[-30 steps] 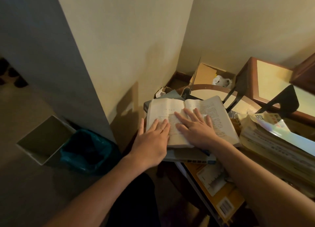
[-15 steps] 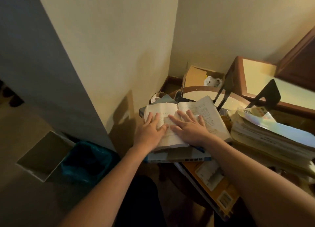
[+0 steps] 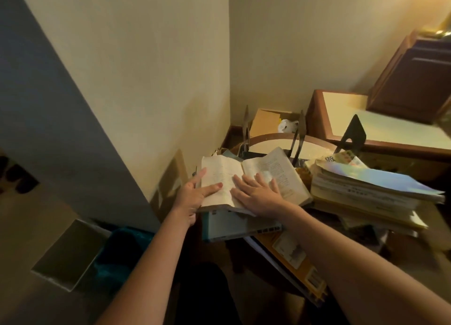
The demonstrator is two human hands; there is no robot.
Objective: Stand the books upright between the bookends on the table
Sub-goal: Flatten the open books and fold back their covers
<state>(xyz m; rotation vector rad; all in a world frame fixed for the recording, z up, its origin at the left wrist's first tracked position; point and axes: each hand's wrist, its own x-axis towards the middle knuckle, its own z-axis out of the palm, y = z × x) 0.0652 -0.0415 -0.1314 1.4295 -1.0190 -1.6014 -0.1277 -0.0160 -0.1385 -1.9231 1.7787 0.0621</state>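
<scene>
Open book [image 3: 273, 168] lies face up under both my hands, on a teal-edged book [image 3: 234, 227]. Right hand [image 3: 258, 194] is spread flat across the gutter. Left hand [image 3: 192, 195] has its thumb on the left page; whether it grips, I cannot tell. Assessment: light, limp paperback. Close it first, then grip it by the spine. Black bookend [image 3: 351, 134] stands beyond my right fingertips.

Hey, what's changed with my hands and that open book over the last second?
The left hand slid off the left page of the open book to its left edge and now grips it, thumb on top. The right hand stays flat on the pages. The book is still open; the stack of books beside it has not moved.
</scene>
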